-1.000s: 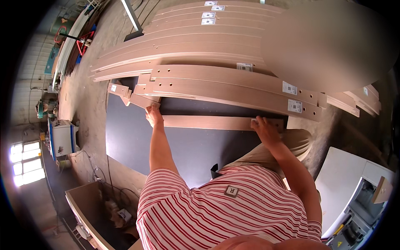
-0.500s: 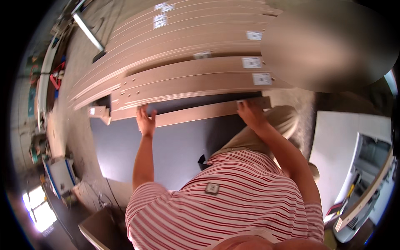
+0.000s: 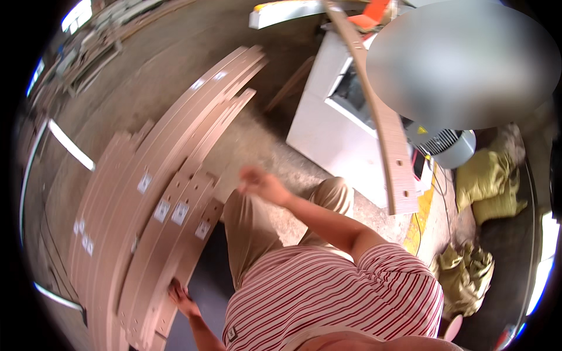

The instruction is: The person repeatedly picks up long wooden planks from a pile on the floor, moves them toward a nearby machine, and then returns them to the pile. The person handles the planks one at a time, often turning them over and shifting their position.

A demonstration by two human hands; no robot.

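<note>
My left hand (image 3: 182, 297) rests on the nearest long wood-coloured board (image 3: 186, 270), fingers apart at its edge. This board lies flat beside a row of similar boards (image 3: 126, 216), several with white labels and drilled holes near their ends. Under the nearest board a dark grey panel (image 3: 212, 278) shows. My right hand (image 3: 260, 184) is in the air above my knee, apart from the boards. Motion blurs its fingers, so I cannot tell whether they are closed or hold anything.
To the right stands a white machine cabinet (image 3: 319, 114) with a long holed board (image 3: 383, 126) across it. Beyond it are a motor (image 3: 453, 149) and greenish sacks (image 3: 489, 184), with another sack (image 3: 465, 275) nearer. A white metal bar (image 3: 71, 145) is at the left.
My view has swung right. My right hand has left the nearest board's end; my left hand is still on it. That board now lies against the row, its label showing, where a dark gap was.
</note>
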